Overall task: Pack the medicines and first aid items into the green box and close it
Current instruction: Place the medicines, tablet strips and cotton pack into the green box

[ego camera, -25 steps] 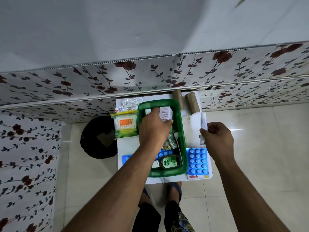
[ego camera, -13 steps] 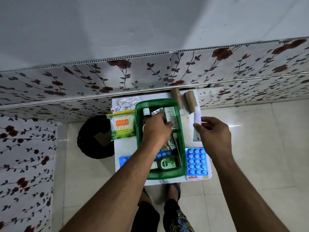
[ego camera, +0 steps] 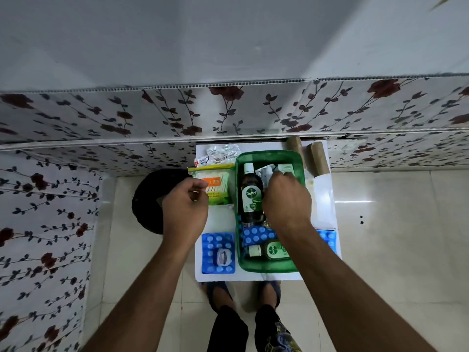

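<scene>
The green box [ego camera: 267,267] stands open on a small white table [ego camera: 220,219]. Inside it are a large Dettol bottle [ego camera: 251,196], a small Dettol bottle [ego camera: 274,251] lying flat, a blue blister pack [ego camera: 256,235], a silver strip [ego camera: 264,174] and a white carton [ego camera: 286,168]. My right hand [ego camera: 286,201] is down in the box with bent fingers; what it holds is hidden. My left hand [ego camera: 185,212] pinches the left edge of the cotton buds pack [ego camera: 218,185], which lies left of the box.
Silver blister strips [ego camera: 222,153] lie at the table's back left. Two brown rolls [ego camera: 316,158] sit behind the box. One blue blister sheet [ego camera: 218,252] with a small tape roll is front left, another [ego camera: 328,240] front right. A black round object [ego camera: 146,199] is on the floor.
My left hand left the box and moved left to the cotton buds pack. My right hand carried the white tube from the table's right side into the box.
</scene>
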`<state>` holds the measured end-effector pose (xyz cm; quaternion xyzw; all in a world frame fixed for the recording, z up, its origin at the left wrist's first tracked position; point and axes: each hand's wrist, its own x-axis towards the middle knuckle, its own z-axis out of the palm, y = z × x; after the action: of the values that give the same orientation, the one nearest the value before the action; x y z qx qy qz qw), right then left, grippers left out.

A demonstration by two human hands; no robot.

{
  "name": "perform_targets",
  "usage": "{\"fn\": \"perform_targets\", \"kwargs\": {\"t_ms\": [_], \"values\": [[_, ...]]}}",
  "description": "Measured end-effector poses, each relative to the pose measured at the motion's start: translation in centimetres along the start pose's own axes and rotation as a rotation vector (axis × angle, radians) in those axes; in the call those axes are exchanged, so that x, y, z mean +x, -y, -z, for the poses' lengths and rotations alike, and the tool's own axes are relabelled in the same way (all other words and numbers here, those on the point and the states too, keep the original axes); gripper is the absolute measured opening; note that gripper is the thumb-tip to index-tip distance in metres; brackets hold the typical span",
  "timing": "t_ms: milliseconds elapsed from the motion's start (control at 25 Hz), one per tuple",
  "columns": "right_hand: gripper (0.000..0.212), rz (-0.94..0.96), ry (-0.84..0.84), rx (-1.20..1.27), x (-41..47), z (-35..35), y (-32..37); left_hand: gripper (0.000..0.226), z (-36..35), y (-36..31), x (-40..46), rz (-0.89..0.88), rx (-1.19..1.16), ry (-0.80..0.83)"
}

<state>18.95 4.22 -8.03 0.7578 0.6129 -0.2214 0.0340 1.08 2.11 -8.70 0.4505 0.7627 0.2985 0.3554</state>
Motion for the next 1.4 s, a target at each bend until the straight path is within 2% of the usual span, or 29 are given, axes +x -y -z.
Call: {"fn": "perform_targets", "kwargs": {"t_ms": [160,280,400,480,560,640,680,800,1000,1160,1280,1400], "values": [[0.023,0.073,0.025,-0.075,0.2,-0.4,0.8,0.019,0.7,1.8,-0.1,0.001,0.008,-0.007],[0.021,0.087,-0.084,-0.015,-0.8,0.3,0.5,0.017,1.3,2.4,-0.8,-0.016,0.023,0.037],[0.017,-0.054,-0.379,0.247,-3.1,3.1,-2.9,0.020,1.5,3.4,-2.5,-0.017,0.138,0.302],[0.016,-0.232,-0.450,0.422,-3.6,3.6,-6.8,0.030,1.4,4.7,-3.8,-0.053,0.312,0.501],[0.020,-0.366,-0.261,0.471,-2.7,2.1,-10.2,0.043,1.0,5.8,-5.1,-0.114,0.491,0.616],[0.032,-0.426,-0.030,0.500,-1.3,0.0,-11.8,0.054,0.4,6.4,-5.9,-0.175,0.584,0.646],[0.038,-0.437,0.025,0.517,-0.6,-0.9,-12.0,0.057,0.1,6.7,-6.1,-0.205,0.608,0.634],[0.043,-0.417,0.039,0.543,0.8,-2.4,-12.1,0.051,-0.8,7.2,-6.5,-0.264,0.648,0.571],[0.034,-0.398,0.084,0.574,1.8,-3.3,-12.4,0.037,-1.0,7.3,-6.8,-0.324,0.645,0.540],[0.024,-0.409,0.109,0.752,1.5,-2.9,-12.9,0.029,0.1,7.1,-6.9,-0.351,0.630,0.454],[0.029,-0.419,0.110,0.792,1.0,-3.3,-12.9,0.038,0.3,7.0,-7.2,-0.317,0.610,0.524],[0.029,-0.438,0.104,0.806,0.9,-3.8,-13.0,0.044,-0.3,6.9,-6.4,-0.311,0.629,0.526]]}}
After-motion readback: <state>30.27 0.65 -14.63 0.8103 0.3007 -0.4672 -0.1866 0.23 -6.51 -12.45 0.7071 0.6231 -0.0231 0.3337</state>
